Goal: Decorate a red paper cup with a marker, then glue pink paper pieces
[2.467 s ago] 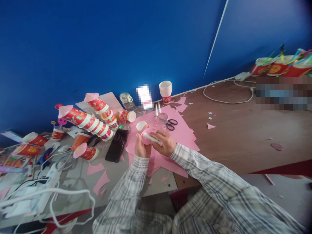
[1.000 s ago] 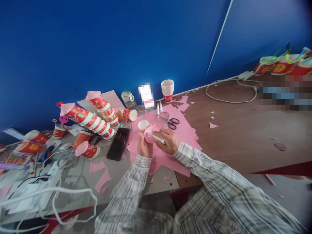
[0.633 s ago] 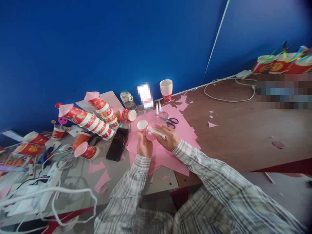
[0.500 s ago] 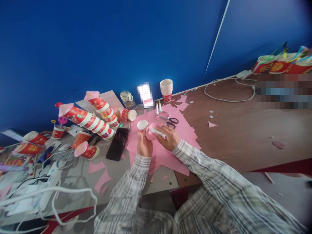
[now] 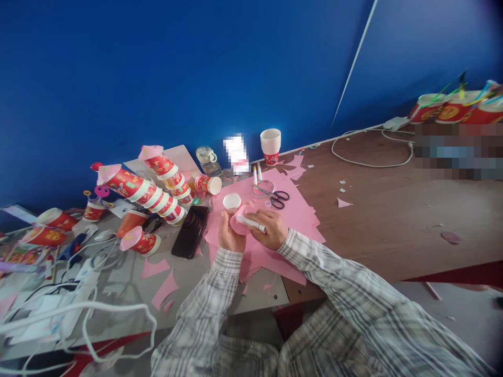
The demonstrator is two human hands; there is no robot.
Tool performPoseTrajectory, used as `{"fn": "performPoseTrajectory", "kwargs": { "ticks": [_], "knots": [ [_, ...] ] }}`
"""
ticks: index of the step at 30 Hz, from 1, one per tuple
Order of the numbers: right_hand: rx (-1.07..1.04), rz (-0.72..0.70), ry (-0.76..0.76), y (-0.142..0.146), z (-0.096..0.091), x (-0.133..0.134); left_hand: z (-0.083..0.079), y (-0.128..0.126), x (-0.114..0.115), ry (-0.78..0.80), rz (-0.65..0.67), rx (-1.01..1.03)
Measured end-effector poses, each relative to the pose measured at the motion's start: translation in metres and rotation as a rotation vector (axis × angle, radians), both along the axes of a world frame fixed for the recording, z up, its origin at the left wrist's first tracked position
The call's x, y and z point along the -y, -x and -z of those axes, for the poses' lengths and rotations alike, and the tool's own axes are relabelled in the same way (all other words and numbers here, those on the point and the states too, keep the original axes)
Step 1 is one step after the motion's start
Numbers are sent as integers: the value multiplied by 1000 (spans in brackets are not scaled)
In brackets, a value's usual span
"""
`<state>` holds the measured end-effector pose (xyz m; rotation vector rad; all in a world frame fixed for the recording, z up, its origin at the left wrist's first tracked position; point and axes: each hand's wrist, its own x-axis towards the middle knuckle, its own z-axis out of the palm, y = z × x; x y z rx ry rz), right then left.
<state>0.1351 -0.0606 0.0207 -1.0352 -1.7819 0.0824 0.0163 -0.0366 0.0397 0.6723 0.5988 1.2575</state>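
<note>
My left hand [image 5: 232,234] is closed on the edge of a small round pink paper piece [image 5: 239,224], held above a stack of pink paper. In my right hand [image 5: 274,230] is a white pen-shaped tube [image 5: 254,224], its far end lying against the pink piece. Whether the tube is a marker or a glue stick is unclear. Just beyond the left fingertips stands a white-rimmed paper cup [image 5: 232,201]. Black-handled scissors [image 5: 280,199] lie on the pink sheets [image 5: 291,230], with a small translucent cap [image 5: 268,203] beside them.
Stacked red cups with pink paper tops [image 5: 145,191] lean at the left, near a black phone [image 5: 190,231]. A water bottle [image 5: 208,161] and more upright cups [image 5: 271,146] stand by the blue wall. White cables [image 5: 118,306] and pink scraps [image 5: 165,289] lie at the near left.
The right hand and its tube have shifted slightly left and down over the pink piece, with the tube at a different tilt. Both hands keep their holds. The whole view has moved slightly.
</note>
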Motion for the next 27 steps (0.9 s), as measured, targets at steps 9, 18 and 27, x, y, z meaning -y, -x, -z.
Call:
{"fn": "performPoseTrajectory", "kwargs": {
  "ticks": [9, 18, 27],
  "knots": [
    [7, 93, -3, 1, 4, -2, 1, -2, 3, -20, 132, 5],
    [-76, 186, 63, -7, 0, -7, -1, -6, 6, -41, 1, -42],
    [-103, 143, 89, -8, -1, -6, 2, -5, 6, -144, -43, -50]
  ]
}}
